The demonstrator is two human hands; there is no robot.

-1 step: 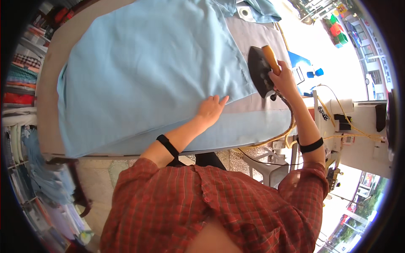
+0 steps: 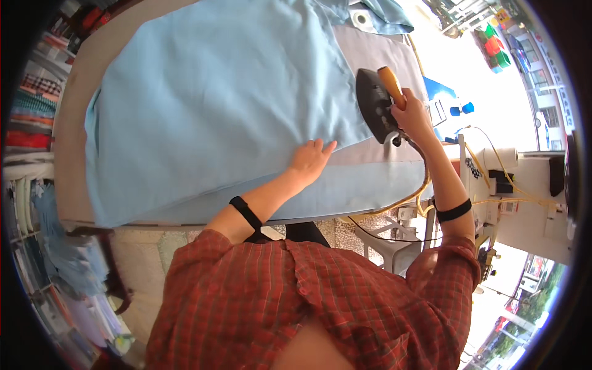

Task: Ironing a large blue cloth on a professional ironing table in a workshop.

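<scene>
A large light-blue cloth lies spread over the grey padded ironing table, with soft wrinkles near its right-hand edge. My left hand rests on the cloth by that near right edge, fingers apart. To the right, my right hand is wrapped round the wooden handle of a dark iron. The iron's left side is at the cloth's slanting edge, and most of it is over the grey cover. I cannot tell whether its sole touches the surface. A cord runs from the iron's rear along the table's right side.
Another blue layer covers the near side of the table. At the far right, a white roll sits by bunched blue cloth. Folded clothes are stacked on the left. A grey plastic stool stands below the right edge, near trailing cables.
My right hand has shifted the iron slightly left, toward the cloth's edge. My left hand stays in nearly the same place.
</scene>
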